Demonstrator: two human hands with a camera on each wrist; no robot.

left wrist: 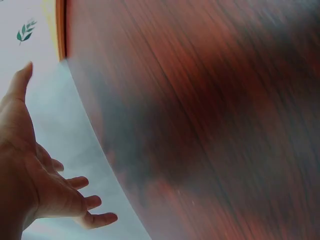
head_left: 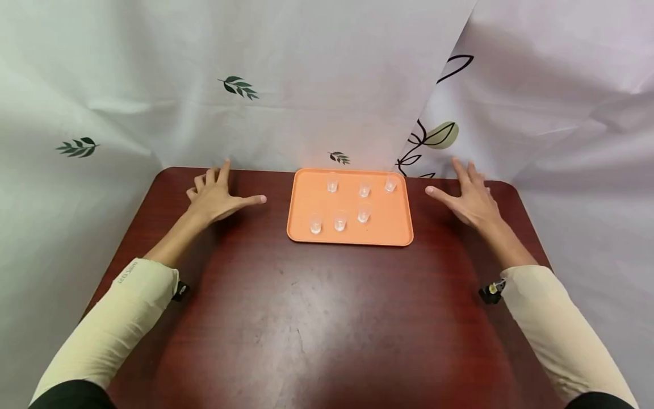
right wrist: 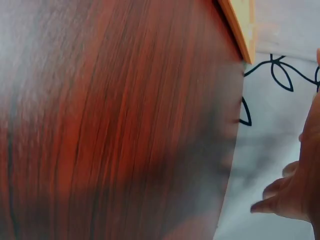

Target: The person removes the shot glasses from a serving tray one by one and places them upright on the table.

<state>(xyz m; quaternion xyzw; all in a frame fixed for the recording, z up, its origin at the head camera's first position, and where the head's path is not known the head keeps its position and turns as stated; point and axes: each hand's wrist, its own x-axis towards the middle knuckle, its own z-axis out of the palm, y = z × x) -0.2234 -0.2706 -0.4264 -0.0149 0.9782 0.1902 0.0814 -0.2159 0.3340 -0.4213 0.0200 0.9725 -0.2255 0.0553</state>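
Note:
An orange tray (head_left: 352,234) lies at the far side of the table, with several small clear cups (head_left: 340,220) standing on it in two uneven rows. To the left of the tray my left hand (head_left: 212,199) is held over the table, fingers spread, thumb pointing at the tray, nothing in it. My right hand (head_left: 475,201) is spread likewise on the other side, its thumb towards the tray's right edge. Both wrist views show bare fingers apart from the tray; in the right wrist view the right hand (right wrist: 295,192) is partly cut off by the frame.
The dark red-brown table (head_left: 306,318) has rounded far corners. White cloth (head_left: 306,85) with leaf prints hangs right behind its far edge and along both sides. Small black devices (head_left: 493,291) are worn at the cuffs of the pale sleeves.

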